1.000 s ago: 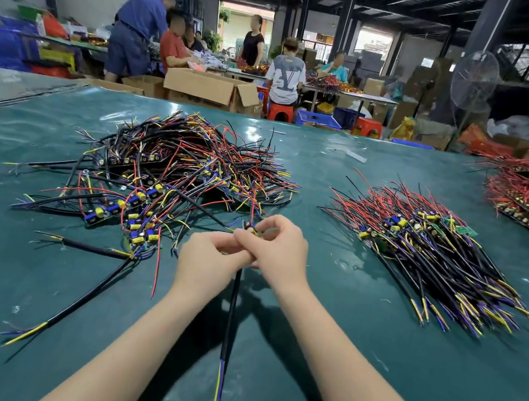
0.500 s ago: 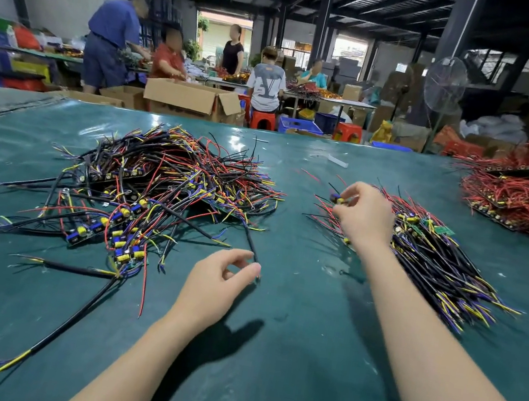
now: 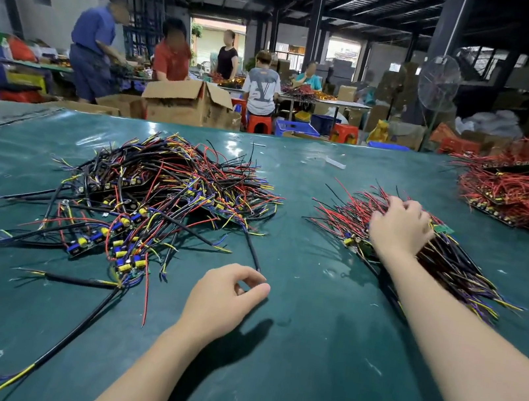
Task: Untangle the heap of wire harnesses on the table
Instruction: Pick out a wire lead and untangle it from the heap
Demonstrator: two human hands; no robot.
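Workshop tabletop (image 3: pixel 316 364): right hand (image 3: pixel 397 228), fingers curled, grips the bundle (image 3: pixel 460 269) right of the heap (image 3: pixel 160 191), best kept parallel; left hand (image 3: pixel 223 298) loosely curled, empty.

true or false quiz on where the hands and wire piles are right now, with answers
1. The right hand lies on the aligned bundle, to the right of the tangled heap. True.
2. The left hand is buried in the tangled heap. False: it is over the bare table in front of the heap, by the tip of a black cable.
3. A red-wire pile sits at the table's far right. True.
4. The table surface is white. False: it is dark green.
5. The open cardboard box stands on the table beside the heap. False: it is beyond the table's far edge.
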